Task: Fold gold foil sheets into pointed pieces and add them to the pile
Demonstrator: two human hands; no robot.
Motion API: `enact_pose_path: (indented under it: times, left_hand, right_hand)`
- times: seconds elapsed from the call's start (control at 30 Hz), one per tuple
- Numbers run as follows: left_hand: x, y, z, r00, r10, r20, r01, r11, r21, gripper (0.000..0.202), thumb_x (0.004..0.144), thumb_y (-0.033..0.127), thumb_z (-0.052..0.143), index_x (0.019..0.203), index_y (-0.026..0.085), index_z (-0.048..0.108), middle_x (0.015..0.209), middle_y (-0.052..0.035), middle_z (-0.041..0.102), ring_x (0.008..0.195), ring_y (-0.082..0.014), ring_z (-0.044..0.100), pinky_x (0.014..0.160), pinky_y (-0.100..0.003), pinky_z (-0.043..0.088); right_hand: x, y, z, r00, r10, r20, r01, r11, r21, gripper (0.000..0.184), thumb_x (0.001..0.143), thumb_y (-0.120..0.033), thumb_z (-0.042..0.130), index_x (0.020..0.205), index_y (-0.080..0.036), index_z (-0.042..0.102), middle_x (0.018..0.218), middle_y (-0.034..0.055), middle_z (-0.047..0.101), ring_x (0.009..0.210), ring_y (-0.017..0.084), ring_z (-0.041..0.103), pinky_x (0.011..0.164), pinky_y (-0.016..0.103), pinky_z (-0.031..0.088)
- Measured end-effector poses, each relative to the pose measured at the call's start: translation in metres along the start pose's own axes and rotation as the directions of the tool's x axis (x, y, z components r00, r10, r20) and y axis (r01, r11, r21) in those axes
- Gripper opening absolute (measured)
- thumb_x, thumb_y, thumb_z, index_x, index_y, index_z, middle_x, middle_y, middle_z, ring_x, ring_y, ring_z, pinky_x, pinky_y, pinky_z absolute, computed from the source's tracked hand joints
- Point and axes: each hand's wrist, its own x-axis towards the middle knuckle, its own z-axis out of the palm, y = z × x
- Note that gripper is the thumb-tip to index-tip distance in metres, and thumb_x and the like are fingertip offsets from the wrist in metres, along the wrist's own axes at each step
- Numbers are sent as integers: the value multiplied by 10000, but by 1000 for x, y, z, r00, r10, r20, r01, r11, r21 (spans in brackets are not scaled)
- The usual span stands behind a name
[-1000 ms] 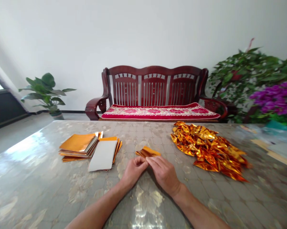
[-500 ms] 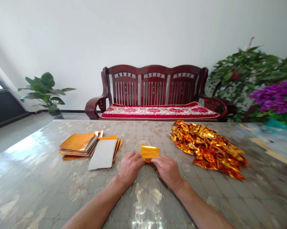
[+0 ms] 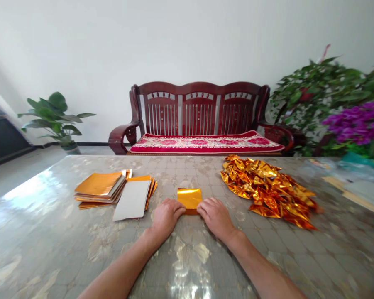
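Observation:
A small sheet of gold foil paper (image 3: 189, 199) lies on the table between my hands, its near edge bent into a fold. My left hand (image 3: 168, 214) pinches the sheet's lower left corner between thumb and fingers. At the lower right corner, my right hand (image 3: 216, 216) grips it the same way. To the left is a stack of foil paper (image 3: 99, 185), gold side up. Beside it, a second stack (image 3: 133, 200) shows its pale grey backing. Folded gold foil pieces (image 3: 264, 187) are heaped on the right.
The table (image 3: 102, 265) has a glossy, flower-patterned cover. At its right end lie clear plastic wrapping and flat card (image 3: 358, 195). Beyond the far edge stands a dark red wooden bench (image 3: 199, 112) with a red and white cover. Potted plants (image 3: 54, 118) flank it.
Both hands have drawn slightly apart along the sheet's near edge, and more of its gold face shows now. The whole view has shifted a little.

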Motion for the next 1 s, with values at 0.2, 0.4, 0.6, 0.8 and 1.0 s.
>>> enact_pose_path:
  times: [0.2, 0.4, 0.6, 0.8, 1.0]
  left_hand:
    - [6, 4, -2, 985, -170, 18, 169, 985, 29, 206, 900, 344, 582, 818, 221, 725, 850, -29, 739, 841, -196, 643, 679, -252, 384]
    - [8, 4, -3, 979, -204, 24, 204, 979, 28, 241, 908, 383, 569, 810, 218, 714, 832, -23, 738, 792, -182, 646, 611, -240, 317]
    - [9, 4, -3, 972, -233, 23, 233, 972, 4, 192, 903, 356, 578, 846, 229, 710, 867, -9, 746, 831, -174, 652, 635, -241, 329]
    - [9, 4, -2, 968, -250, 28, 249, 968, 27, 155, 896, 340, 588, 865, 239, 703, 872, -1, 742, 843, -175, 649, 645, -249, 336]
    - [9, 6, -3, 978, -207, 2, 205, 972, 110, 137, 901, 347, 596, 896, 235, 675, 850, -9, 731, 861, -195, 645, 671, -257, 350]
  right_hand:
    - [6, -1, -1, 993, 103, 56, -100, 993, -56, 214, 963, -301, 564, 792, -219, 663, 820, 3, 663, 829, 168, 566, 731, 282, 358]
    - [10, -1, 0, 985, 160, 67, -155, 985, -69, 200, 945, -309, 583, 786, -220, 664, 818, 4, 688, 822, 177, 580, 708, 284, 339]
    - [11, -1, 1, 977, 198, 84, -197, 980, -19, 200, 930, -315, 583, 772, -222, 660, 826, 4, 699, 825, 175, 580, 707, 279, 325]
    - [10, 0, 3, 978, 196, 70, -197, 980, 13, 175, 921, -315, 592, 780, -224, 642, 832, -5, 703, 817, 172, 576, 705, 276, 313]
    - [10, -1, 4, 979, 190, 67, -190, 982, -15, 151, 911, -304, 620, 782, -226, 638, 834, -9, 699, 827, 179, 576, 712, 281, 313]
